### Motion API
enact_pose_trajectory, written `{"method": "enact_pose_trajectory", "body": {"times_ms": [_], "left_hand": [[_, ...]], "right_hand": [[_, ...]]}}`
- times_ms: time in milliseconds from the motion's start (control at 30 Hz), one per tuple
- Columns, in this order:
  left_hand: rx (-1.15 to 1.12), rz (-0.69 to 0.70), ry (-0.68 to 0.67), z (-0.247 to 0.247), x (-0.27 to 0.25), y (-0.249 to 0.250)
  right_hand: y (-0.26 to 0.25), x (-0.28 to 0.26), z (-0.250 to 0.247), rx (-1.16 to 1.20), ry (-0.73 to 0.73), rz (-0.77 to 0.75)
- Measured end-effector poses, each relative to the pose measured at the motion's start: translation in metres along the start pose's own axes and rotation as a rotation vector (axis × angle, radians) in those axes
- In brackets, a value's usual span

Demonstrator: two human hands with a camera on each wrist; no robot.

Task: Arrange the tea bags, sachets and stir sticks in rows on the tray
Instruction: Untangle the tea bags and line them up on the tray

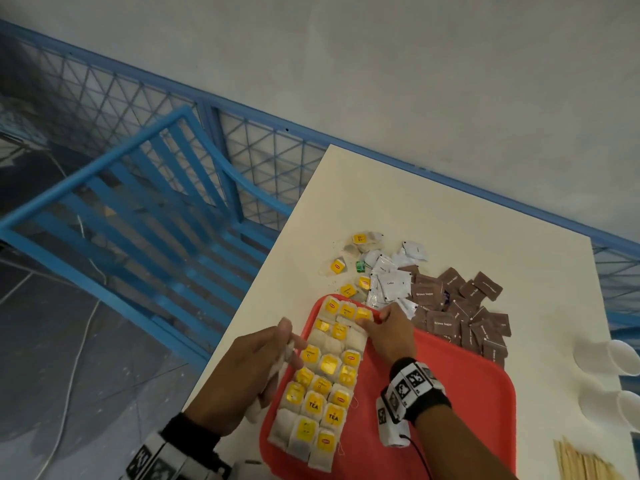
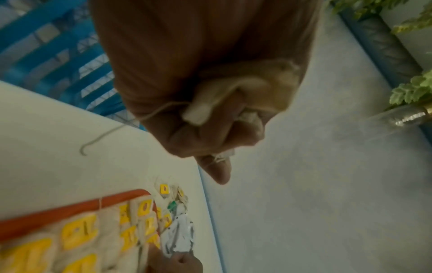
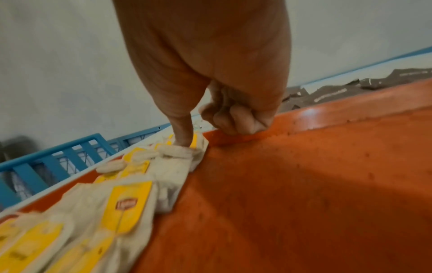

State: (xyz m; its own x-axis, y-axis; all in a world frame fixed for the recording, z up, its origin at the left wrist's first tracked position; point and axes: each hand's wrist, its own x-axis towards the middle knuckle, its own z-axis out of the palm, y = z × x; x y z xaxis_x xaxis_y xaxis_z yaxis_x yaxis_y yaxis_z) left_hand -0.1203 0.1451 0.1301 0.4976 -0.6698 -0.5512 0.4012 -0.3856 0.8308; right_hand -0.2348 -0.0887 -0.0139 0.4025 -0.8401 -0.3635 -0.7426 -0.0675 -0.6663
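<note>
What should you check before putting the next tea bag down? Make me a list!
1. Spare tea bags ready in the left hand: ok.
2. Right hand pressing down the last tea bag at the tray's far end: ok.
3. Bare room on the red tray for a new row: ok.
4. Laid tea bags straight: not ok, some overlap crookedly.
5. Brown sachets on the tray: not ok, all beside it.
6. Stir sticks within reach: ok.

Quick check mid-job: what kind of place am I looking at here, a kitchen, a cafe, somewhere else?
Probably a cafe or canteen refreshment spot, though no counter shows. A red serving tray on a white table holds rows of tea bags; brown sugar sachets, disposable cups and a blue slatted chair surround it.
</note>
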Motion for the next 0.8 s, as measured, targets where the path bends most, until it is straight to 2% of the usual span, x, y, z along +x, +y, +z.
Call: {"method": "enact_pose_trajectory", "body": {"times_ms": [167, 300, 400, 533, 667, 800], "left_hand": [[-0.309, -0.120, -0.094, 0.018, 0.006, 0.002], [-0.421, -0.090, -0.147, 0.037, 0.013, 0.002], [-0.501, -0.066, -0.135, 0.058, 0.014, 0.002], [-0.565, -0.099, -0.063, 0.083, 0.012, -0.001], [-0.771, -0.221, -0.037, 0.099, 0.009, 0.000], [-0.901, -0.250, -0.035, 0.107, 0.004, 0.003]], "right_hand": [[-0.027, -0.042, -0.052, 0.092, 0.027, -0.311], [-0.055, -0.112, -0.087, 0.121, -0.154, -0.572], [-0.066, -0.162, -0.099, 0.125, -0.238, -0.732], [-0.061, -0.182, -0.095, 0.082, -0.209, -0.811], [-0.050, -0.179, -0.093, -0.052, -0.153, -0.852], [-0.041, -0.178, -0.096, -0.002, -0.168, -0.845]]}}
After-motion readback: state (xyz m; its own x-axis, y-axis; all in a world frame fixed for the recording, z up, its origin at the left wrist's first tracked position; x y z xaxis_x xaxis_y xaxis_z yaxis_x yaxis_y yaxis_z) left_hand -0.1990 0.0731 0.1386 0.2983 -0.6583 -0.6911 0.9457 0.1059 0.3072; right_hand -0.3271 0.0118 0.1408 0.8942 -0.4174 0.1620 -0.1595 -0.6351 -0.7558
